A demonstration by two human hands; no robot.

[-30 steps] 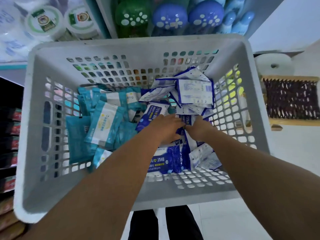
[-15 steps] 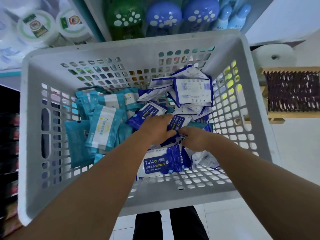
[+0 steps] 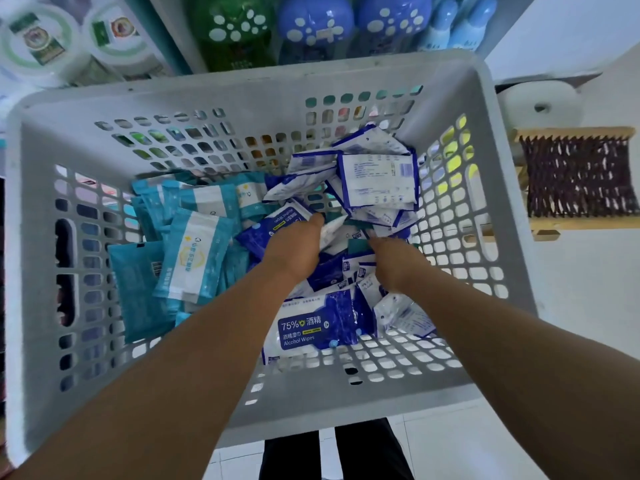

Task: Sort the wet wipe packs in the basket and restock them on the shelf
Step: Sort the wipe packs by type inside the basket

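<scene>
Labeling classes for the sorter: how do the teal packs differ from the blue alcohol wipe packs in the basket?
Colour: the teal packs are turquoise with a white band; the blue alcohol wipe packs are dark blue and white.
Place: teal packs sit in the left part of the basket, blue ones in the middle and right.
Contact: both hands, left hand and right hand, are among the blue packs, not the teal.
Both are flat soft packs.
</scene>
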